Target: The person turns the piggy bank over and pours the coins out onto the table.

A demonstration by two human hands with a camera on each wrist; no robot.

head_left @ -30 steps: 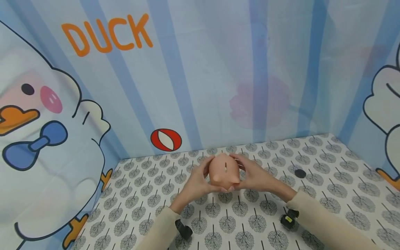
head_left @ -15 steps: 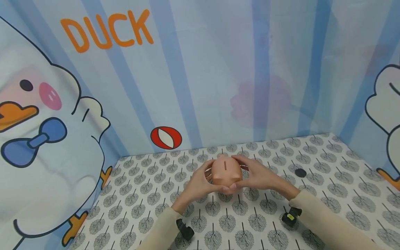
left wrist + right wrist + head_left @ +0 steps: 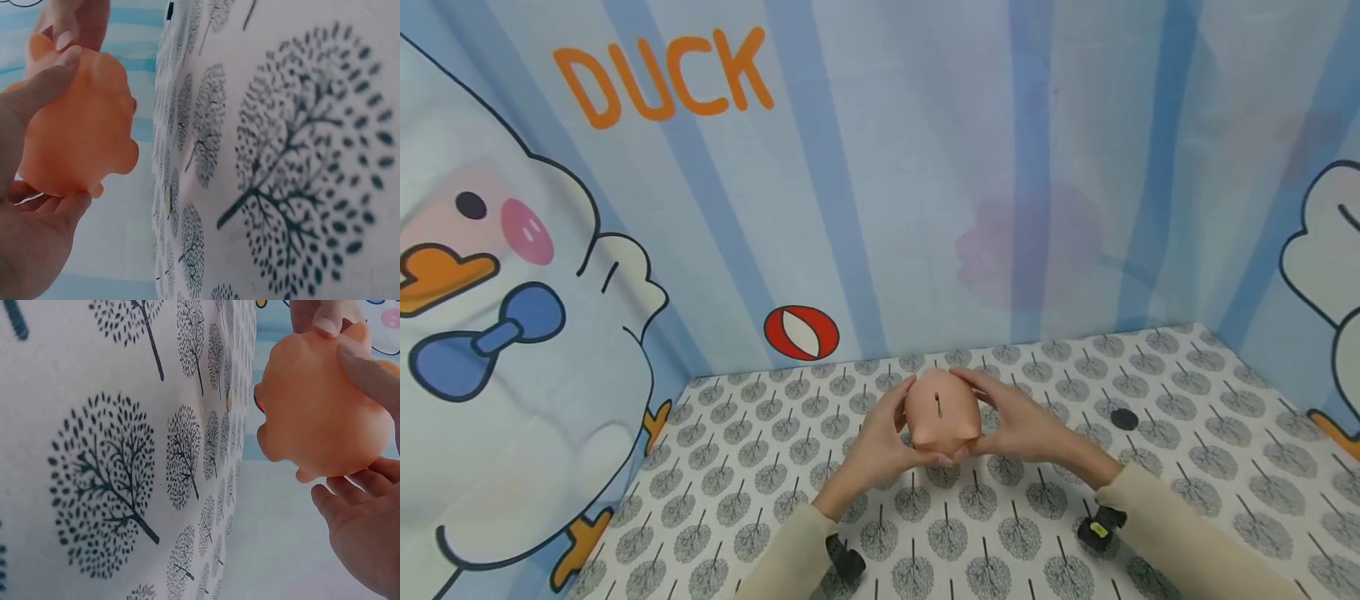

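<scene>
A light orange piggy bank (image 3: 942, 417) with a dark coin slot on its back is held between both hands, near the middle of the head view. The left hand (image 3: 880, 432) grips its left side, thumb across the near end and fingers round the far end. Mirroring this, the right hand (image 3: 1018, 423) grips the right side. The two thumbtips come close together on the near end. In the left wrist view the piggy bank (image 3: 81, 131) hangs apart from the cloth, its stubby feet facing it. The right wrist view shows the piggy bank (image 3: 319, 406) likewise clear of the surface.
A black round disc (image 3: 1124, 419) lies on the tree-patterned cloth (image 3: 737, 508) to the right of the hands. Behind the table hangs a blue striped curtain (image 3: 910, 167) with duck prints. Black straps with small devices (image 3: 1097, 533) are on both wrists.
Both hands keep their hold on the piggy bank. It tipped and shifted slightly toward the person half a second ago, and now has rocked back, its ears showing more plainly.
</scene>
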